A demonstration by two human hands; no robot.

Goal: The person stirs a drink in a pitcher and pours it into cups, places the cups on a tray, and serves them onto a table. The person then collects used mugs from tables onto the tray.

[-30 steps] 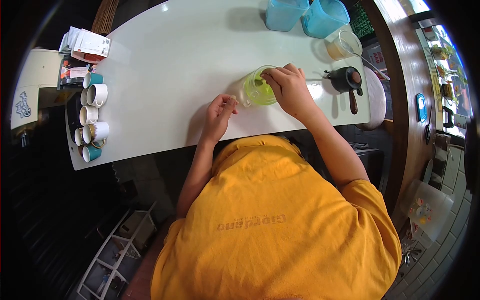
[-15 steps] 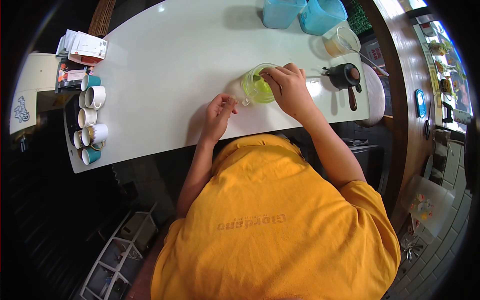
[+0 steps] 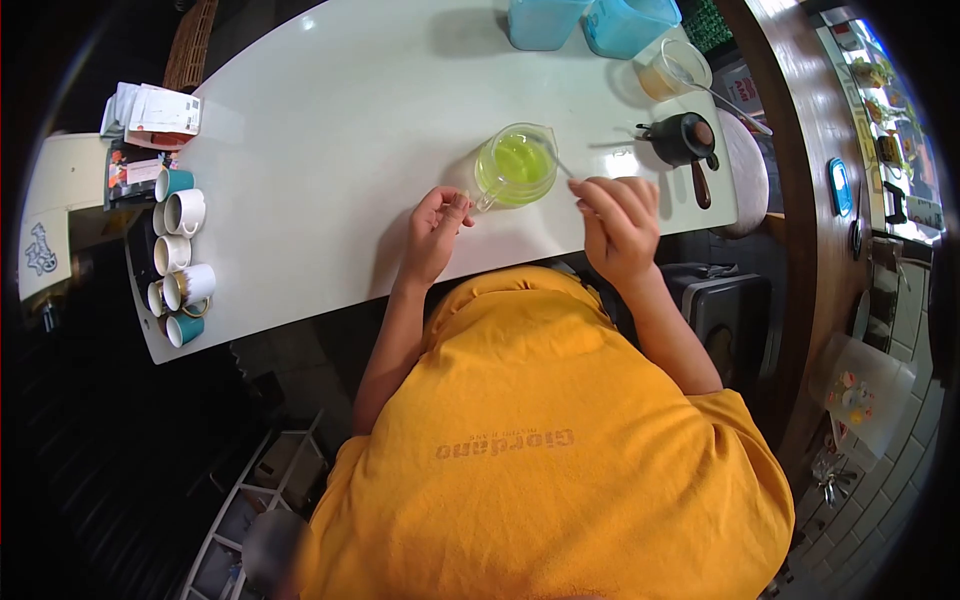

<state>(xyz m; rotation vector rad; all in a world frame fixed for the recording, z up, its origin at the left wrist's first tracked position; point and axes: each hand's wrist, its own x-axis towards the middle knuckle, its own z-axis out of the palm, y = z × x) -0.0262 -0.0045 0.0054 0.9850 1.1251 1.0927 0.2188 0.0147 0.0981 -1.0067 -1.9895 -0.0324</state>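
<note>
A clear glass jug [image 3: 487, 165] with yellow-green liquid inside stands on the white table [image 3: 330, 150]. Its handle points toward my body and slightly left. Just left of that handle is my left hand [image 3: 435, 235], its fingers curled and thumb pressed against them; whether anything small is between them I cannot make out. My right hand [image 3: 622, 225], right of the jug, pinches a thin spoon [image 3: 567, 172]. The spoon's far end reaches the jug's right rim, and its tip is hard to see.
Several mugs [image 3: 185, 212] line the left edge, below stacked packets [image 3: 160, 115]. Two blue containers [image 3: 630, 28] stand at the back right. Nearby are a clear cup [image 3: 655, 82] with a long-handled utensil and a small black pot [image 3: 680, 140] with a wooden handle.
My right hand has moved right and toward me, drawing the spoon from inside the jug to its right rim. My left hand stays beside the handle. The view has shifted slightly.
</note>
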